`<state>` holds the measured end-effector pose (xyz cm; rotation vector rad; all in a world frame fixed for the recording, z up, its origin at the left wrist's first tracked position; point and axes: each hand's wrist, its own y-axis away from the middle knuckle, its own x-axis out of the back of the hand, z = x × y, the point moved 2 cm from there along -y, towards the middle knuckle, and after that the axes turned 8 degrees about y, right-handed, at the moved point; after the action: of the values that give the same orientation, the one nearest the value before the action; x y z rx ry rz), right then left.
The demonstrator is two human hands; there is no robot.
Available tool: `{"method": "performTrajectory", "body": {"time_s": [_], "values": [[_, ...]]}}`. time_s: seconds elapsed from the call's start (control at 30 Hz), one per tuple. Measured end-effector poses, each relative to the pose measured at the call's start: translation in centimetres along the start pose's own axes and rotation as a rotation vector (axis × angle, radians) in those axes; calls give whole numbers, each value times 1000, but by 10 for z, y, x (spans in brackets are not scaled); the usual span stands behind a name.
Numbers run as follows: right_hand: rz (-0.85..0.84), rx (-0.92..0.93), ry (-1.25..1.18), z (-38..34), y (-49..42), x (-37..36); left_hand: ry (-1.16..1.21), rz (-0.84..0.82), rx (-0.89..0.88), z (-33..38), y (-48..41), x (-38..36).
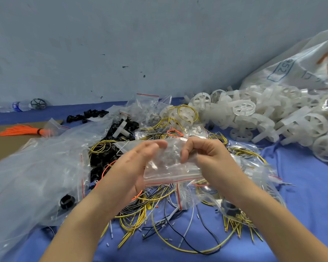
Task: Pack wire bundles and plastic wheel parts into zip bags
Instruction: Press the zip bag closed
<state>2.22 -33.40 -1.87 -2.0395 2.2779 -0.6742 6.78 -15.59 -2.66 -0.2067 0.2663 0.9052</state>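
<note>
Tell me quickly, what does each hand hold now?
Left hand: holds the clear zip bag by its left side.
Right hand: pinches the same bag's top.

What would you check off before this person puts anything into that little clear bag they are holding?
1. Bag held by both hands: ok. The left hand and right hand both grip the zip bag.
2. Bag mouth open: cannot tell. The red-lined zip edge faces the person, and the plastic is crumpled.
3. Bag empty: cannot tell. Only crinkled clear plastic shows.
4. Wires within reach: ok. Yellow wires lie right below the hands.
5. Wheels within reach: ok. White wheels are piled to the right.
6. A hand free to pick up parts: not ok. Both are on the bag.
</note>
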Motion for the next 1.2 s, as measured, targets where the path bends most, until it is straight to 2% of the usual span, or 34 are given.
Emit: {"method": "performTrajectory", "body": {"time_s": [0.1,0.23,0.3,0.43,0.57,0.63,0.73,0.8,0.9,0.97,1.2], "values": [[-5,-16,-87,-4,0,-2,-177,33,-106,-4,0,-2],[-143,-252,-680,-6,1,-1,-210,34,-304,-1,-2,-4],[-194,-324,-866,-10,2,-2,-294,54,-399,2,-1,-5],[-170,-313,-914,-12,2,-6,-519,149,-511,1,0,-3],[-215,-342,-956,-11,3,-4,-726,286,-534,4,3,3],[-263,-349,-977,-11,5,-3,-646,280,-516,7,4,2],[-307,-371,-1029,-10,6,-3,-437,173,-447,9,4,-2],[-269,-367,-830,-10,4,-4,-430,184,-452,9,6,-4],[-179,-267,-238,-9,4,-4,-464,248,-478,7,6,-6],[-126,-157,18,-10,5,-6,-431,275,-461,8,4,-6],[-31,-1,124,-5,6,-9,-157,123,-238,2,-4,2]]}}
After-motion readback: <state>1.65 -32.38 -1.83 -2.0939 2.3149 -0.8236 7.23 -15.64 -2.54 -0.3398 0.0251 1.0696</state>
